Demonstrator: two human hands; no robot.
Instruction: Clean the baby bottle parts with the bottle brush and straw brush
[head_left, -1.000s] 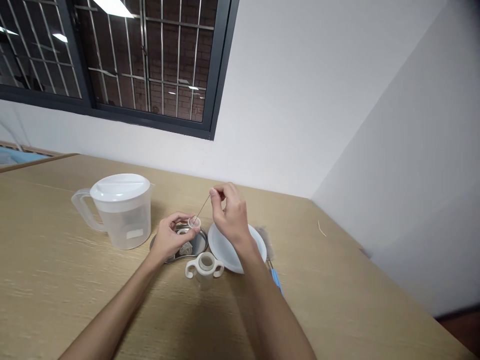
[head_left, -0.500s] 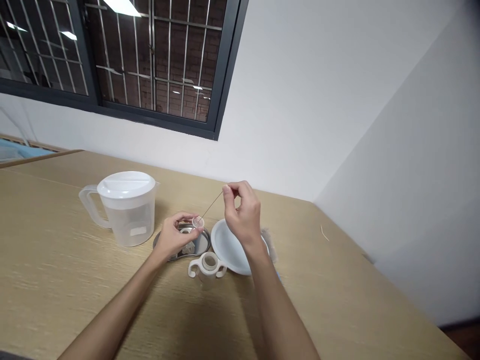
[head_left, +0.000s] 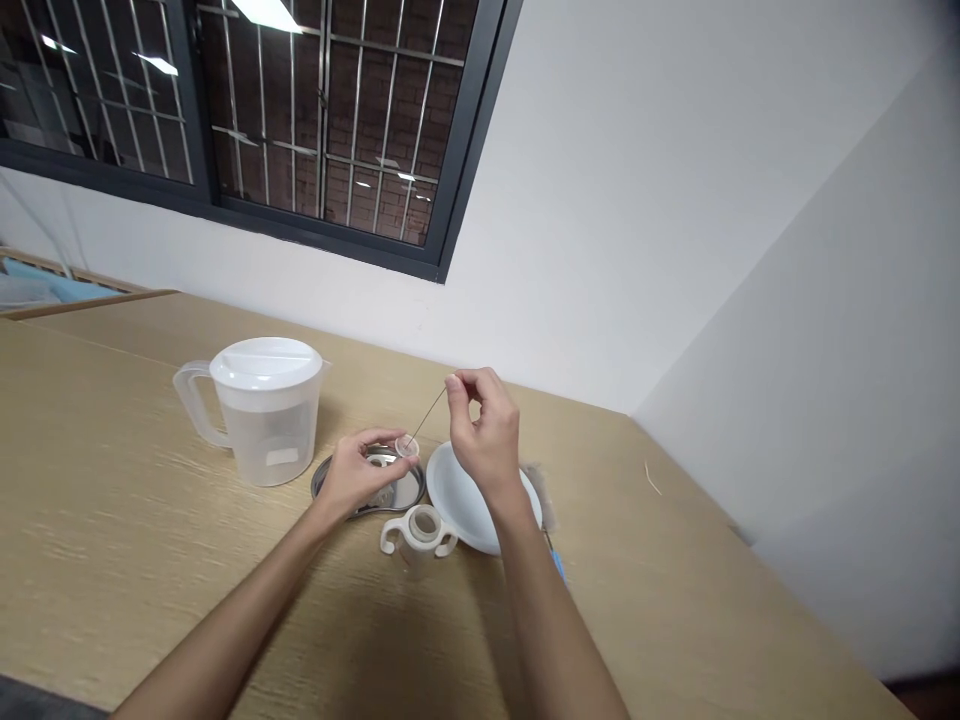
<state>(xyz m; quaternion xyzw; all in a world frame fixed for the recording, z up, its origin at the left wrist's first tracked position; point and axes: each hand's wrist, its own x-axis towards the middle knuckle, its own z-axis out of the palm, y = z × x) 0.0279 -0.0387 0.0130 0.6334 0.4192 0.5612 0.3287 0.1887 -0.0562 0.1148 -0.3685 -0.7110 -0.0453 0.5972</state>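
My left hand [head_left: 356, 475] is closed, pinching a small round translucent white piece [head_left: 407, 446] by its rim between thumb and fingers. Above and to the right, my right hand [head_left: 486, 428] pinches the upper end of a thin dark rod [head_left: 427, 412]. The rod slants down to the left, and its lower end reaches the round piece; whether it goes inside, I cannot tell. Beneath my left hand lies a shiny metal tray [head_left: 409, 490] with small clear parts in it. A clear bottle with a white two-handled collar [head_left: 421, 530] stands just in front.
A lidded translucent pitcher [head_left: 271, 440] stands on the left. The pale blue bowl [head_left: 465, 510] sits partly behind my right forearm. Beyond it are a bristly brush head [head_left: 540, 495] and a blue handle [head_left: 557, 564]. A thin pale strip [head_left: 652, 478] lies at the right.
The view has shifted a little, so most things sit slightly further right. Both hands keep their grips, and the rod stands a bit steeper.
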